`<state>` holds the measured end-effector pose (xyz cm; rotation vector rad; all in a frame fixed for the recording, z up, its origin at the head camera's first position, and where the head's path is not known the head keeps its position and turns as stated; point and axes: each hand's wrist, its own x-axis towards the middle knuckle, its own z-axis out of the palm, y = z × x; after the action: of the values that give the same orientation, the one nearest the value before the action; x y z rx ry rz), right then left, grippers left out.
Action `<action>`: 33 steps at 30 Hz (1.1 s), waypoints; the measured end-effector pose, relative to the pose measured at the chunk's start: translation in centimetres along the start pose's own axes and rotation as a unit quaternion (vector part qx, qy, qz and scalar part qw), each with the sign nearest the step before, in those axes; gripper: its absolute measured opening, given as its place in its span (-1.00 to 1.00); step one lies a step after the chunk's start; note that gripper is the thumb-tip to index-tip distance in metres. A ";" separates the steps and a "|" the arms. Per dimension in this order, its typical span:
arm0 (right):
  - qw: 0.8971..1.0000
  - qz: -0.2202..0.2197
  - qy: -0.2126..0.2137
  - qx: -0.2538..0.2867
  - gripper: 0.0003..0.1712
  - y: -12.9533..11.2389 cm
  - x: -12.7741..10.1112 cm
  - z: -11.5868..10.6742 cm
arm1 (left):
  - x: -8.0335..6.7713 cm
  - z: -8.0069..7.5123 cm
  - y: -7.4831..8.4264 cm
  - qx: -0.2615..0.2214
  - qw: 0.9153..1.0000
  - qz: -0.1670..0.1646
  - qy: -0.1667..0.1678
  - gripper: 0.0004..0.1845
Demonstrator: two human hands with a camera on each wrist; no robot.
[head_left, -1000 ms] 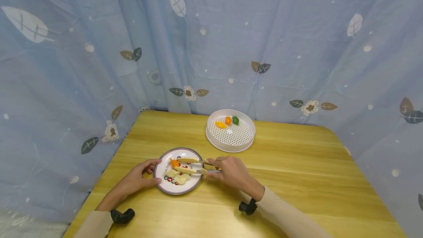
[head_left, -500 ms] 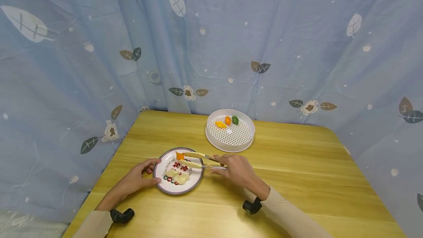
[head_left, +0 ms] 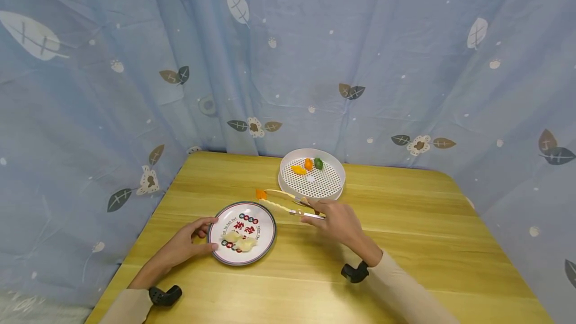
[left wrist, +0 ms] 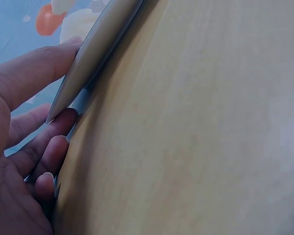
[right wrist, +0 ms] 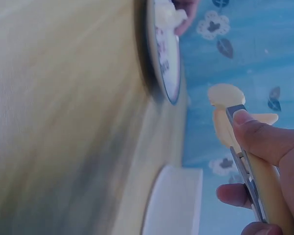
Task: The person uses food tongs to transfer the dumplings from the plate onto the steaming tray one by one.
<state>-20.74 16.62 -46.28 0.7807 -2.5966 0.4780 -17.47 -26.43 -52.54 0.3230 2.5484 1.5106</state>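
Note:
My left hand (head_left: 186,240) grips the left rim of a white plate (head_left: 266,231) with a dark border and red print. In the left wrist view the thumb lies on the rim and fingertips touch its underside. Two pale dumpling-like pieces (head_left: 245,244) lie on the plate. Beyond its far right edge, my right hand (head_left: 336,221) holds food tongs (head_left: 276,206) with pale, wavy arms and metal joints. An orange dumpling-like piece (head_left: 261,194) is between the tong tips, above the table. The right wrist view shows the thumb pressing on the tongs' handle.
A round white perforated tray (head_left: 284,187) stands at the back of the wooden table (head_left: 405,224). Inside it are a yellow piece (head_left: 298,169), an orange piece (head_left: 308,164) and a green piece (head_left: 318,163). A patterned blue curtain (head_left: 297,64) hangs behind.
My right hand has lifted the orange piece off the plate with the tongs and moved it right and away, toward the tray. The left hand stays at the plate's rim.

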 end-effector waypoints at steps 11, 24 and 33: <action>0.999 0.011 0.032 -0.004 -0.39 3.8 0.6 -1.5 | 0.0 -0.1 -0.1 -0.003 1.000 0.005 -0.001 -0.25; 0.997 0.072 -0.011 -0.016 -0.39 6.7 1.7 -1.3 | 0.0 -0.1 -0.3 -0.003 1.000 0.001 0.001 -0.26; 0.994 0.090 -0.044 -0.037 -0.40 7.3 2.7 -0.8 | 0.1 -0.1 -0.4 -0.004 1.000 0.006 -0.001 -0.26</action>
<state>-26.81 21.47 -45.87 0.5566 -2.7639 0.4037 -17.65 -26.65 -52.83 0.3384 2.5432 1.5221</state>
